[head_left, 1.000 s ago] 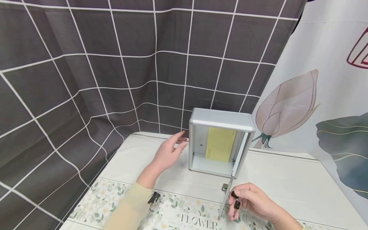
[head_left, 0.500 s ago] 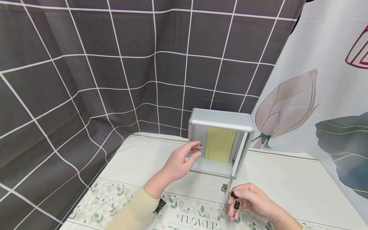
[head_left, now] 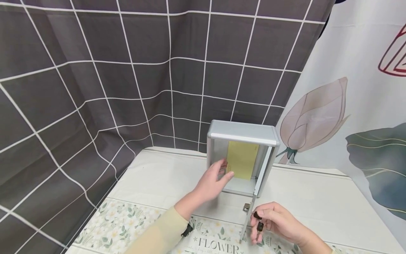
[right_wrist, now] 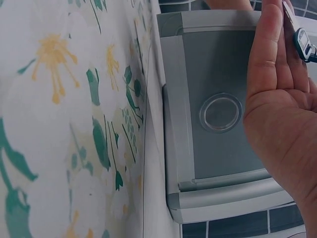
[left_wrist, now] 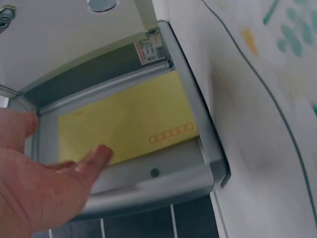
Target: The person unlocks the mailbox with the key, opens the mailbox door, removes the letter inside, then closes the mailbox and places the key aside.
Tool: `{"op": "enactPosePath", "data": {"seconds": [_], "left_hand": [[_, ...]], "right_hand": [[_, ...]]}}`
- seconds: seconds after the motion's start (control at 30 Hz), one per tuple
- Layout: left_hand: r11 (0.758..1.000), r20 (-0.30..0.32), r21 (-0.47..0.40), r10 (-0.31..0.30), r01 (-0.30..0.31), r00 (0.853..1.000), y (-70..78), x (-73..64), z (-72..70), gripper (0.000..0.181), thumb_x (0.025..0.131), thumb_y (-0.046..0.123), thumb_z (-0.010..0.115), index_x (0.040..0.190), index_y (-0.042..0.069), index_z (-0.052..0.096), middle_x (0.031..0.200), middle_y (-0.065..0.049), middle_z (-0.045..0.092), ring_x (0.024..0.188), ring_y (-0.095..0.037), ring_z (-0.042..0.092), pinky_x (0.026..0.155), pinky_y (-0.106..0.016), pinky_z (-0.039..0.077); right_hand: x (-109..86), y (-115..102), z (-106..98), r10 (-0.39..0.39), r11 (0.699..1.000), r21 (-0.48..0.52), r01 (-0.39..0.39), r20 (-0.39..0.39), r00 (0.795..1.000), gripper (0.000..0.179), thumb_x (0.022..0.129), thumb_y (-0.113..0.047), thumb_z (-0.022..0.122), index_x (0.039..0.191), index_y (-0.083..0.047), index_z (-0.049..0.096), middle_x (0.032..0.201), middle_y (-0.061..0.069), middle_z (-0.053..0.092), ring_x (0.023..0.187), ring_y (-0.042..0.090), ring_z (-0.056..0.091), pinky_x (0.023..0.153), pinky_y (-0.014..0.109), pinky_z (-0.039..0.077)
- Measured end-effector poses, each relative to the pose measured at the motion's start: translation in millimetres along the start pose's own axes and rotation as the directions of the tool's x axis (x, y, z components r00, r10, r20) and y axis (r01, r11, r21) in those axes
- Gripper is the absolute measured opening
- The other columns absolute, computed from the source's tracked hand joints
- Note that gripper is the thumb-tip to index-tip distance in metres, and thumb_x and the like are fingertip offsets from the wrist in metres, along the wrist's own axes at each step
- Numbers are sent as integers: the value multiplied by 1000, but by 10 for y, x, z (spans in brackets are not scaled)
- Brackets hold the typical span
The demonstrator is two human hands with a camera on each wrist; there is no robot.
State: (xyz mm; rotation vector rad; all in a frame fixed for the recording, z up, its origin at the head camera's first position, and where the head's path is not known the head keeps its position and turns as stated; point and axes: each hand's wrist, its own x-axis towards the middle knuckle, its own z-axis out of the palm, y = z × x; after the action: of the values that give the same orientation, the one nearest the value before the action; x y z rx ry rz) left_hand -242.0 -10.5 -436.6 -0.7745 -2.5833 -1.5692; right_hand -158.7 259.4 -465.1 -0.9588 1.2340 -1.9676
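Note:
A silver metal box stands on the table with its door swung out toward me. Inside it a yellow envelope leans against the back wall. My left hand reaches into the opening, fingers extended and thumb apart. Its fingertips are in front of the envelope's lower left part; whether they touch it I cannot tell. My right hand is at the door's outer side, pinching a black-headed key between thumb and fingers. A second key hangs from it. A metal lock sticks out of the door's inner face.
A white tablecloth with a floral band covers the table. Behind the box hangs a dark curtain with white grid lines. A white curtain with a flower print hangs at the right.
My left hand has moved right from beside the box into its opening, in front of the envelope. My right hand, the keys and the door have stayed in place.

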Motion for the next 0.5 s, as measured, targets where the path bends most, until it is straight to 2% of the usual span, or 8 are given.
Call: {"op": "enactPosePath", "data": {"seconds": [0.23,0.5], "left_hand": [[994,-103,43,-97,102,990,17,156,187,81,115,48,59,168,-8,36,164,-27,52,150,-42,54,126,-56,45],[982,-171,40,-175,184,970,15,277,303,81,113,47,62,167,-9,38,168,-31,46,155,-46,47,129,-59,40]], "right_hand": [[-14,2,-2,-5,1000,-14,5,3,1000,42,113,5,20,107,35,49,105,25,82,98,26,84,83,33,70],[-8,10,-9,-10,1000,-10,10,9,1000,41,113,6,20,108,35,49,105,24,82,97,26,84,83,32,70]]}}
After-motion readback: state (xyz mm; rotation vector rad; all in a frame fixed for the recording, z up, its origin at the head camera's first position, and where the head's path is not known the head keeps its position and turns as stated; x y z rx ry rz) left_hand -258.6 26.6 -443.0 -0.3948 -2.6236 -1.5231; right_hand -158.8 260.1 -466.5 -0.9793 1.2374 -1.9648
